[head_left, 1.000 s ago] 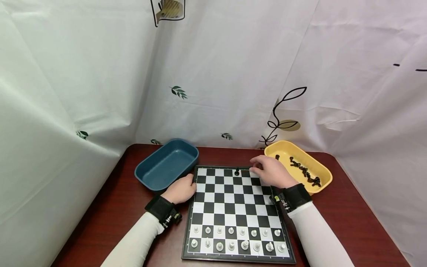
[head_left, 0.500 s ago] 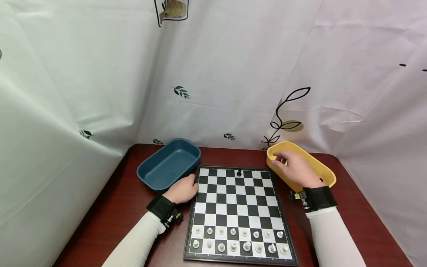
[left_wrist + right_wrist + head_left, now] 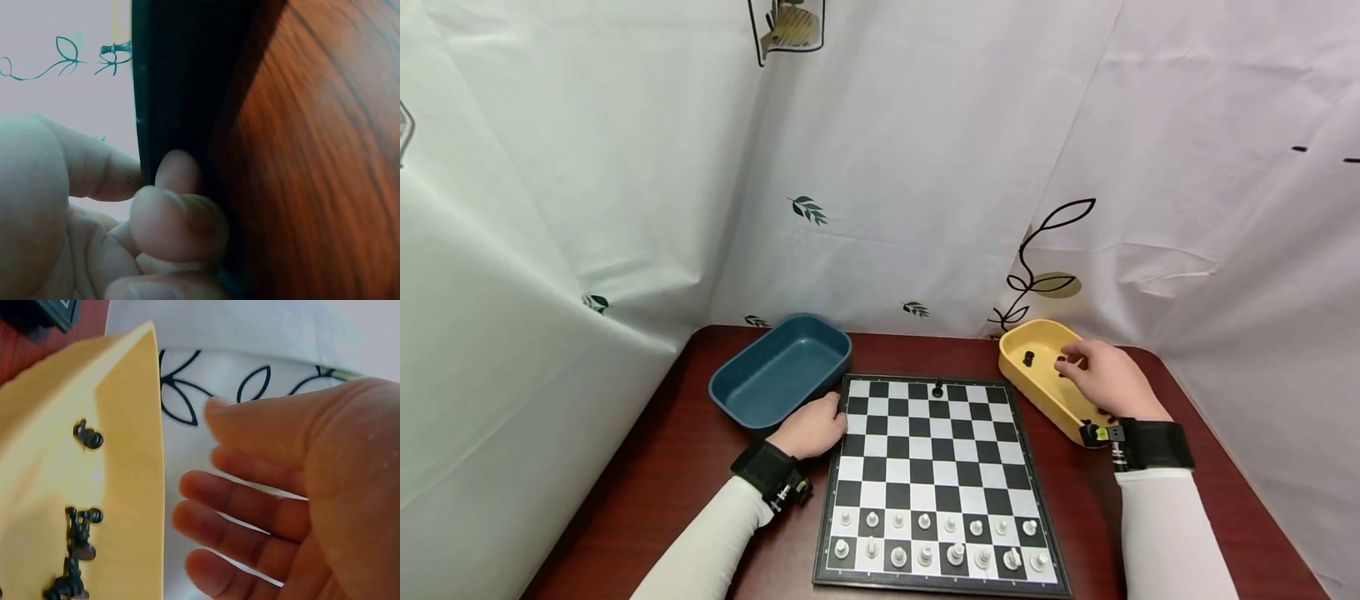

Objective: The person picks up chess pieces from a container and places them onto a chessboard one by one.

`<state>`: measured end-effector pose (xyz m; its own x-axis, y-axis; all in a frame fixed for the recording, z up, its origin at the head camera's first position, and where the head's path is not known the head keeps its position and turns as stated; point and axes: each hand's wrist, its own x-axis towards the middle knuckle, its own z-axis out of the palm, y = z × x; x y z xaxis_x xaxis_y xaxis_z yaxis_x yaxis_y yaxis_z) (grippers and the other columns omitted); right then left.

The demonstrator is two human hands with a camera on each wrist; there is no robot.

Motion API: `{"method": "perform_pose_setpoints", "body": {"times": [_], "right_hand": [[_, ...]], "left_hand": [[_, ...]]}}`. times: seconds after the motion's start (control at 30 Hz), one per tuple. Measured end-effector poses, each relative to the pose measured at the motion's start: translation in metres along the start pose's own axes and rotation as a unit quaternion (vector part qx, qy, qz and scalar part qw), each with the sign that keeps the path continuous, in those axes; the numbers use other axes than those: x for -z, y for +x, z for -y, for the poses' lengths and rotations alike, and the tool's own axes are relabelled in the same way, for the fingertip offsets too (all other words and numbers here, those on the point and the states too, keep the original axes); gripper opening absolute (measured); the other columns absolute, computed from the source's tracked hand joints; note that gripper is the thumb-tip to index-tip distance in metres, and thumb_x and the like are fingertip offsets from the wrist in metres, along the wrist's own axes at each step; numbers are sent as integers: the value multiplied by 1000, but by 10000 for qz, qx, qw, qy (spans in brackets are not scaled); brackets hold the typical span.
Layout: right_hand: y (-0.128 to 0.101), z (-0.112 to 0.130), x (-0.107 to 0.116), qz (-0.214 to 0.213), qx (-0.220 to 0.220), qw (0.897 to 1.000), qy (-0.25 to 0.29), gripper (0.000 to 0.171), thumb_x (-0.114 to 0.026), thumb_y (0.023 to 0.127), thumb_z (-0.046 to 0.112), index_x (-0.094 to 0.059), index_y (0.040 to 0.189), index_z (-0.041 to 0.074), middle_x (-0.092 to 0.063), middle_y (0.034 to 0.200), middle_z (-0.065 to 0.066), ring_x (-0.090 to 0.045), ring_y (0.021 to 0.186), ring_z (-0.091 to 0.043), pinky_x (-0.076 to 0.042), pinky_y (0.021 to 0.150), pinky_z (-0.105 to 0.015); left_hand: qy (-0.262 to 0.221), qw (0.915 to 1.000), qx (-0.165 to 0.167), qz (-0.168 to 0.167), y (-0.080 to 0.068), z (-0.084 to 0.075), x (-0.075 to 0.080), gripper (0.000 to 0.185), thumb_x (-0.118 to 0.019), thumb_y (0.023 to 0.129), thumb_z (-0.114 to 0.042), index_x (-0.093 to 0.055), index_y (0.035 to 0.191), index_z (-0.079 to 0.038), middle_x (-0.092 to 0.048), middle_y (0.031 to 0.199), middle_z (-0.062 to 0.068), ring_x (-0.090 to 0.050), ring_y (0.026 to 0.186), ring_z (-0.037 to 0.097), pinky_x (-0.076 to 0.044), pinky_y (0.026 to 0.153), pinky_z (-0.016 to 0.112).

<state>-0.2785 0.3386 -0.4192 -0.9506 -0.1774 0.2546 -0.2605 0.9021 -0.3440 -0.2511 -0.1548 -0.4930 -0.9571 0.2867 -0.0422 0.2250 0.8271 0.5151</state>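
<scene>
Your right hand [image 3: 1108,379] hovers over the yellow tray [image 3: 1037,387] of black chess pieces [image 3: 78,534], fingers loosely spread, holding nothing. Your left hand [image 3: 812,427] curls against the chessboard [image 3: 936,467] edge — beside the blue tray [image 3: 778,371] on the tabletop [image 3: 655,467].

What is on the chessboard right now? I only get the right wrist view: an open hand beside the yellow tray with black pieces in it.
Observer: One black piece stands alone on the far row of the chessboard.
Operator: And the near side?
Observer: White pieces fill the two nearest rows.
Operator: Where is the other hand?
Observer: The left hand grips the board's left edge, next to a blue tray.
</scene>
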Motion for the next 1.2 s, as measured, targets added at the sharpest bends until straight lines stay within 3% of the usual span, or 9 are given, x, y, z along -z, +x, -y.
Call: {"method": "perform_pose_setpoints", "body": {"times": [0.5, 0.77, 1.0, 1.2], "right_hand": [[-6, -31, 1, 698, -485, 9963, -155, 45, -80, 100, 24, -72, 128, -11, -75, 113, -30, -71, 88, -33, -54, 82, -56], [-9, -38, 3, 906, -514, 9945, -124, 47, -80, 100, 23, -70, 129, -13, -75, 113, -30, -69, 90, -35, -54, 84, -57], [-12, -44, 6, 676, -678, 9953, -134, 44, -80, 100, 25, -73, 125, -11, -77, 103, -24, -69, 82, -29, -54, 78, -52], [-12, -45, 9, 87, -968, 9952, -128, 37, -72, 106, 29, -78, 120, -5, -78, 104, -23, -71, 85, -36, -54, 75, -54]], "left_hand": [[46, 10000, 32, -19, 1, -1, -2, 41, -52, 110, -16, -61, 140, 11, -73, 126, 21, -70, 101, 25, -57, 96, 49], [45, 10000, 23, -17, 0, -1, 0, 40, -52, 110, -16, -62, 139, 10, -73, 124, 20, -69, 100, 24, -56, 95, 49], [65, 10000, 23, 5, 1, 0, -2, 42, -51, 111, -18, -61, 141, 10, -72, 127, 20, -70, 102, 24, -56, 96, 49], [59, 10000, -2, -27, 1, 1, -1, 40, -51, 111, -18, -62, 138, 9, -73, 124, 19, -69, 99, 23, -57, 95, 48]]}}
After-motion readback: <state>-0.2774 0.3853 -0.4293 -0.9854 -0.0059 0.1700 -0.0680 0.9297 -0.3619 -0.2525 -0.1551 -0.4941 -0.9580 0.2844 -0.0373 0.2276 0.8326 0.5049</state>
